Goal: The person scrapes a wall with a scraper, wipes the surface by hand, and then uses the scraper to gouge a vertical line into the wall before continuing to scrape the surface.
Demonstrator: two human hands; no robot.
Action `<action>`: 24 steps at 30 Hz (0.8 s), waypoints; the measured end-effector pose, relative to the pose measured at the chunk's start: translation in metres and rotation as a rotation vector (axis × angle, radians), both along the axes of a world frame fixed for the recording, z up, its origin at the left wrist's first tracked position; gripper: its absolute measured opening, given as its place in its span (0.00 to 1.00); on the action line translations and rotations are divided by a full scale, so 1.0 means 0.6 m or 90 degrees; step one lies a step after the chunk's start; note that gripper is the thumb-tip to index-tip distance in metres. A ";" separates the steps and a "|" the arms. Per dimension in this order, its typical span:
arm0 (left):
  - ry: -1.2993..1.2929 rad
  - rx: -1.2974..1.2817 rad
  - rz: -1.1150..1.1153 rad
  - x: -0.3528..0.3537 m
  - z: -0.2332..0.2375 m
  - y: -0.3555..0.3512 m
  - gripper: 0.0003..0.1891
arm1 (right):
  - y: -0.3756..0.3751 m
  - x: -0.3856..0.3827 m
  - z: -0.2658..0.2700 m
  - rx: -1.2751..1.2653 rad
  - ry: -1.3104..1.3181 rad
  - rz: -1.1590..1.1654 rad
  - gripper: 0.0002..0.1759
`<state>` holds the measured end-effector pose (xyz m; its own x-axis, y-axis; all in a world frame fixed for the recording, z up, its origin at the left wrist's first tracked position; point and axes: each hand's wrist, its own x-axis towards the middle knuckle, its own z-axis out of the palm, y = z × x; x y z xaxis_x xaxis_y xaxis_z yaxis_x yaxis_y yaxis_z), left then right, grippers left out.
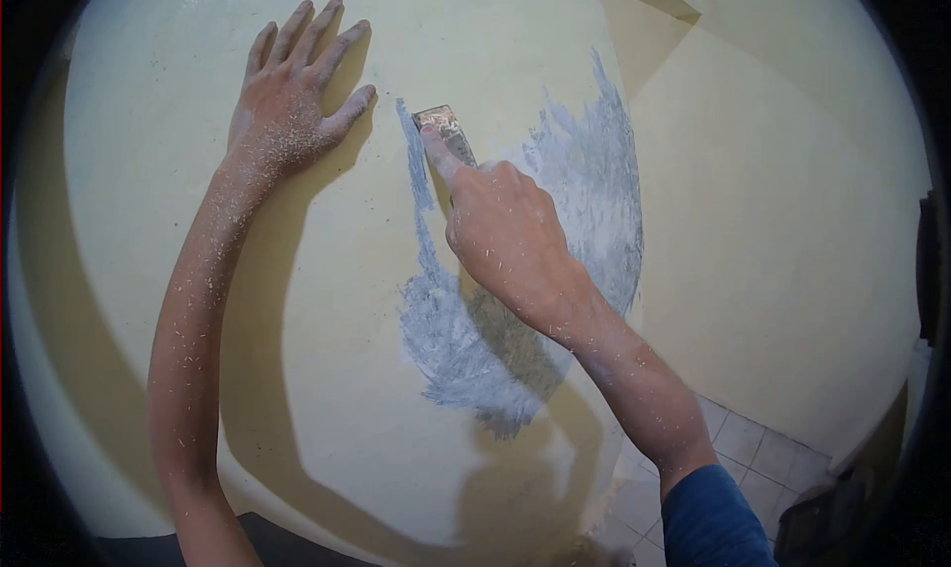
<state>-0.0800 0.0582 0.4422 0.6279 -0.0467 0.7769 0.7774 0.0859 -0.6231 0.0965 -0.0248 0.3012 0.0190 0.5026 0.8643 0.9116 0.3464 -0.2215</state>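
Observation:
My left hand (287, 97) lies on the pale yellow wall (337, 230) at the upper left, fingers spread, dusted with white flakes. In my right hand (503, 220) is a flat scraper (446, 131), its worn metal blade pointing up and left, with the index finger stretched along it. The blade is at the top of a narrow grey scraped strip (414, 161). A wider grey patch (446, 339) spreads below that hand, and another (604, 181) lies to its right. The scraper's handle is hidden in my grip.
At the right, past the wall's edge, is another pale wall (773, 220). A white tiled floor (738, 438) shows at the lower right, with dark objects (822, 522) near the corner. Shadows of both arms fall across the wall.

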 end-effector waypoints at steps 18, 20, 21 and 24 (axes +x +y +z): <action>0.020 -0.048 -0.023 -0.014 -0.013 -0.013 0.33 | 0.014 0.005 -0.010 0.038 0.017 0.022 0.37; 0.030 -0.059 -0.035 -0.024 -0.024 -0.021 0.34 | 0.012 0.002 -0.012 0.004 0.026 0.024 0.37; 0.026 -0.060 -0.034 -0.025 -0.026 -0.023 0.34 | 0.013 0.001 -0.003 0.014 0.027 0.028 0.37; 0.015 -0.068 -0.037 -0.023 -0.032 -0.024 0.35 | 0.012 -0.002 0.016 0.015 0.009 0.023 0.36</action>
<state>-0.0937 0.0440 0.4231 0.6448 -0.0013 0.7643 0.7640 -0.0274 -0.6446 0.0955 -0.0176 0.3109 0.0128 0.4831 0.8755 0.8953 0.3843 -0.2252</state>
